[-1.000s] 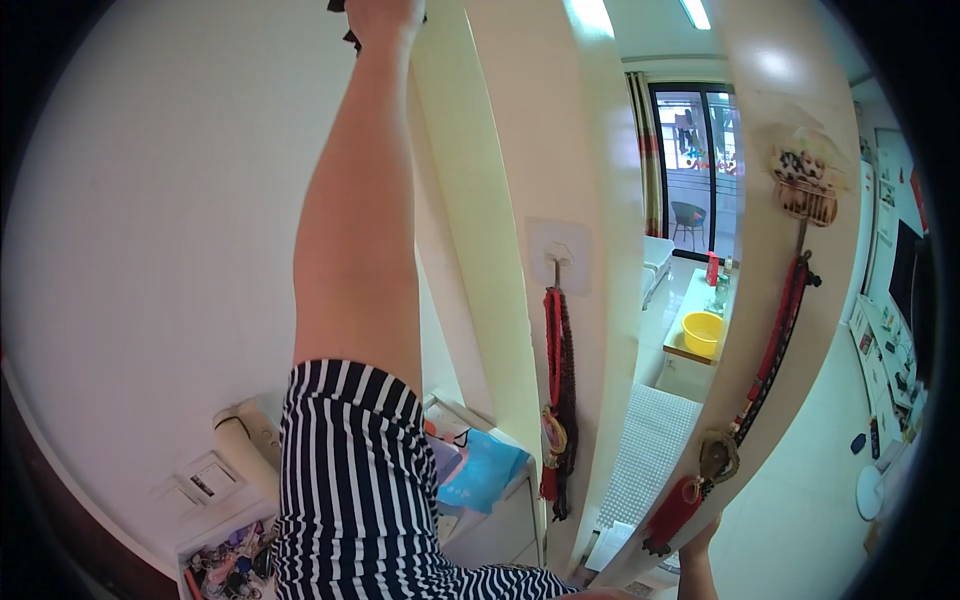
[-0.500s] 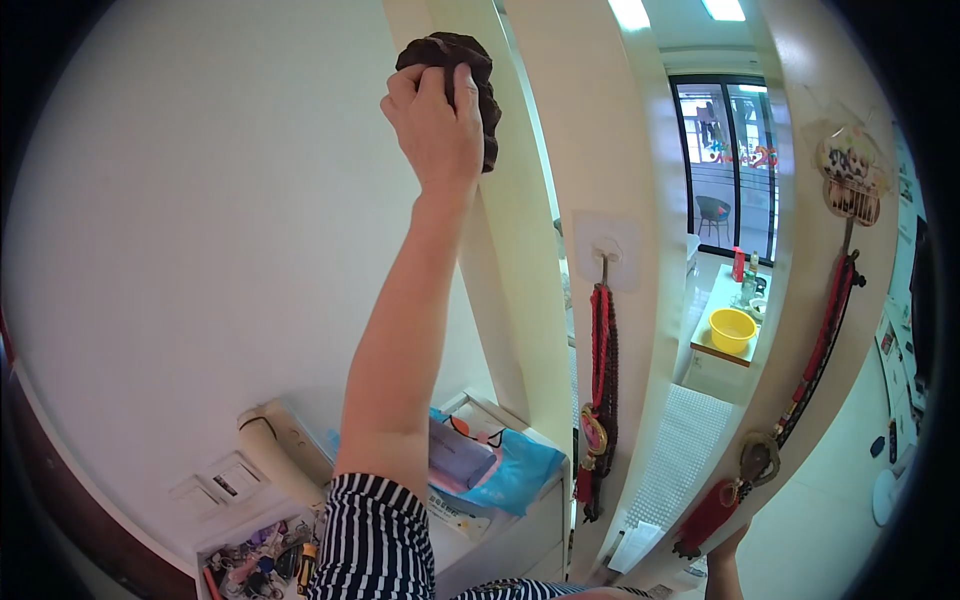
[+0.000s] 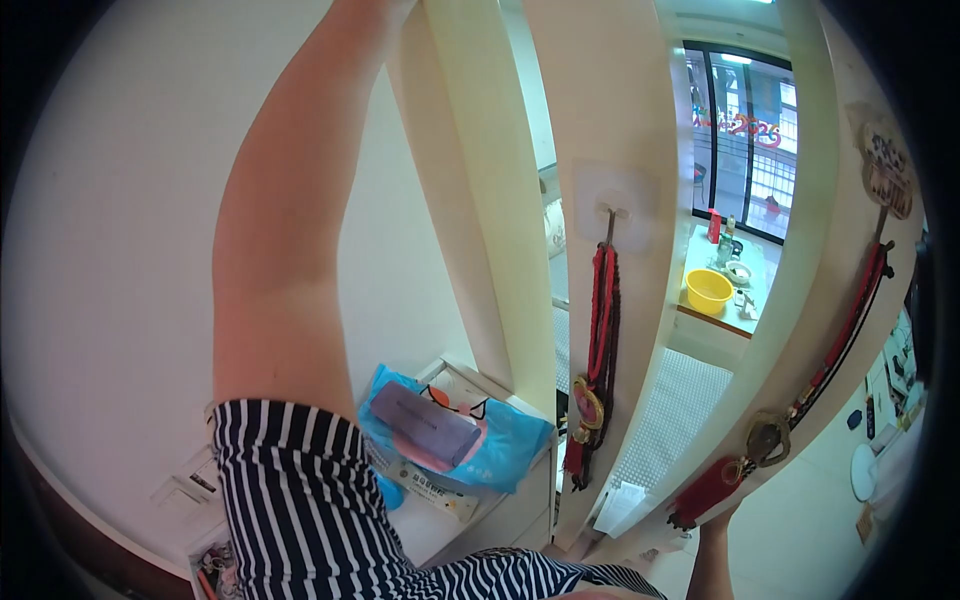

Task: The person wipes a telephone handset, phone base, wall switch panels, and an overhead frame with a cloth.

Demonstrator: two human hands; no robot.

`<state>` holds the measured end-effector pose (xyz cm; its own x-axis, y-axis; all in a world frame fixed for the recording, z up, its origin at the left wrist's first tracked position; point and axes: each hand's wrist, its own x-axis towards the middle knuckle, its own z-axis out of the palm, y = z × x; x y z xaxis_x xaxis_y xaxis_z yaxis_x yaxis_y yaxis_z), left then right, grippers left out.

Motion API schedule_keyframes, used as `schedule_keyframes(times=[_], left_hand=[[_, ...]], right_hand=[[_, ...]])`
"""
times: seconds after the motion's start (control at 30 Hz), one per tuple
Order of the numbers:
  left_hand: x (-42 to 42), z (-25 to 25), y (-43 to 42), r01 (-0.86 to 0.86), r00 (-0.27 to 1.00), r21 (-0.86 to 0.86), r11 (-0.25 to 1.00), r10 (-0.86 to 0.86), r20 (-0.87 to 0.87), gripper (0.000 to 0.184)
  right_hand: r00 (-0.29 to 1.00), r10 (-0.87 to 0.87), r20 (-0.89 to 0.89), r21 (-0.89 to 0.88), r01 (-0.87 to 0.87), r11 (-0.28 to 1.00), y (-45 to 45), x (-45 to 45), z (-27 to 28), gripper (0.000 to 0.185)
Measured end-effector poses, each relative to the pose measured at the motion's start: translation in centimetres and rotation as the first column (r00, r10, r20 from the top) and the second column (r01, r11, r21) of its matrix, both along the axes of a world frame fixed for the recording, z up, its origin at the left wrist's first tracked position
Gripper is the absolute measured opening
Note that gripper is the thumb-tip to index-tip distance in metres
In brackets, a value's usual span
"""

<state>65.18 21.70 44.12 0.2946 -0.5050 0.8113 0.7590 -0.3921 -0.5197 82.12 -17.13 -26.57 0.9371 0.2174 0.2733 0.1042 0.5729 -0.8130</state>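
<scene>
My left arm (image 3: pixel 285 230) in its striped sleeve reaches up along the white wall; the hand is past the top edge, so whatever it holds is out of sight. My right hand (image 3: pixel 722 518) is low on the right, against the edge of a cream post, with its fingers hidden. Close to it hangs a red tassel (image 3: pixel 702 490) below a round ornament (image 3: pixel 766 440). Another hanging ornament, with red cords (image 3: pixel 605 300), is on a hook on the middle post.
Below the raised arm, a blue packet (image 3: pixel 515 445) and a purple-grey case (image 3: pixel 425 425) lie on a white cabinet. An open box (image 3: pixel 210 570) of small items is at lower left. Through the posts, a yellow basin (image 3: pixel 709 291) stands on a counter.
My left hand, earlier rubbing height on the post with a dark brown cloth in its grip, has gone out of view at the top. The arm appears closer, and the view has shifted.
</scene>
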Motion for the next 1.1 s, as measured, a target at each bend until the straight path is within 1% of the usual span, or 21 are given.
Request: schedule_keyframes(times=[0.13,0.2,0.27,0.3,0.33,0.4,0.47,0.57,0.6,0.67,0.7,0.73,0.77,0.8,0.83,0.87,0.9,0.93,0.97,1.0,1.1], left_hand=[[0.5,-3.1,-0.1,-0.205,0.966,0.049,0.978,0.21,-0.153,0.04],[1.3,-5.6,0.9,-0.179,0.936,-0.167,0.97,0.115,-0.334,0.041],[1.1,-9.2,0.2,-0.27,0.879,-0.263,0.926,0.126,-0.461,0.043],[0.1,-10.9,-4.5,-0.712,0.609,-0.205,0.671,0.446,-0.656,0.044],[-0.4,-12.5,-4.2,-0.718,0.603,-0.206,0.665,0.447,-0.661,0.044],[-0.5,-16.7,-1.5,-0.226,0.835,-0.201,0.953,0.084,-0.544,0.021],[-0.7,-20.4,-0.2,0.027,0.796,-0.292,0.956,-0.197,-0.572,0.021],[-1.7,-26.8,-0.4,-0.179,0.623,-0.448,0.876,-0.252,-0.741,0.025],[-1.9,-29.0,-0.5,-0.359,0.538,-0.533,0.766,-0.297,-0.789,0.028],[-2.6,-33.4,-0.8,-0.484,0.501,-0.706,0.516,-0.498,-0.708,0.033],[-3.0,-34.4,-0.6,-0.493,0.501,-0.705,0.509,-0.496,-0.709,0.033],[-3.3,-35.2,-0.3,-0.211,0.473,-0.5,0.84,-0.36,-0.804,0.034],[-3.2,-35.7,0.0,0.114,0.498,-0.168,0.979,-0.203,-0.843,0.035],[-3.0,-35.0,-0.5,0.123,0.494,-0.167,0.978,-0.207,-0.845,0.035],[-3.0,-33.4,-1.5,-0.254,0.405,-0.4,0.88,-0.279,-0.871,0.037],[-2.8,-31.9,-2.3,-0.604,0.345,-0.513,0.61,-0.38,-0.858,0.039],[-2.2,-30.5,-2.0,-0.62,0.35,-0.468,0.629,-0.312,-0.883,0.041],[-2.4,-29.4,-0.6,-0.385,0.419,-0.403,0.83,-0.232,-0.878,0.039],[-2.2,-27.5,-0.5,-0.221,0.536,-0.407,0.886,-0.238,-0.81,0.033],[-2.1,-25.0,-1.3,-0.251,0.59,-0.474,0.844,-0.255,-0.766,0.03],[-0.5,-19.4,-0.1,-0.028,0.828,-0.072,0.997,-0.017,-0.56,0.035]], right_hand=[[0.997,0.061,-0.052,0.08,-0.057,0.995,0.2,-0.2,0.9,0.038],[0.999,-0.03,0.02,-0.016,0.03,0.999,0.4,-0.2,0.8,0.032],[0.991,-0.086,0.103,-0.105,0.097,0.99,0.3,-0.1,0.2,0.028],[0.998,-0.05,0.043,-0.044,0.052,0.998,0.5,-0.4,1.0,0.027],[1.0,-0.028,0.012,-0.016,0.028,0.999,0.4,-0.5,1.2,0.027],[1.0,0.007,0.022,-0.017,-0.007,1.0,0.2,-0.3,1.3,0.027],[0.998,0.024,0.061,-0.049,-0.021,0.999,0.2,-0.1,1.0,0.027],[0.997,0.04,0.073,0.02,-0.041,0.999,0.4,0.4,0.5,0.029],[0.984,-0.073,0.161,-0.103,0.09,0.991,0.7,0.5,0.4,0.03],[0.955,-0.157,0.253,-0.217,0.214,0.953,0.9,0.0,0.7,0.032],[0.987,-0.057,0.151,-0.102,0.073,0.992,0.8,-0.4,2.0,0.033],[0.997,0.05,0.061,0.03,-0.052,0.998,0.8,-0.8,2.7,0.034],[0.997,0.047,0.056,0.029,-0.049,0.998,0.6,-0.7,2.4,0.034],[0.997,0.058,0.053,0.001,-0.058,0.998,0.4,-0.3,1.9,0.034],[0.997,0.057,0.052,-0.014,-0.057,0.998,0.3,-0.1,1.6,0.035],[0.997,0.057,0.051,-0.028,-0.055,0.998,0.2,0.1,1.2,0.035],[0.996,0.064,0.054,-0.031,-0.062,0.998,0.0,0.3,1.0,0.037],[0.996,0.068,0.052,-0.037,-0.066,0.997,0.1,0.4,0.9,0.038],[0.996,0.073,0.05,-0.044,-0.071,0.997,0.2,0.5,0.7,0.039],[0.984,0.175,-0.038,0.132,-0.169,0.977,0.4,0.5,0.9,0.041],[0.989,0.137,-0.061,0.127,-0.128,0.984,-1.0,1.7,-2.6,0.049]])
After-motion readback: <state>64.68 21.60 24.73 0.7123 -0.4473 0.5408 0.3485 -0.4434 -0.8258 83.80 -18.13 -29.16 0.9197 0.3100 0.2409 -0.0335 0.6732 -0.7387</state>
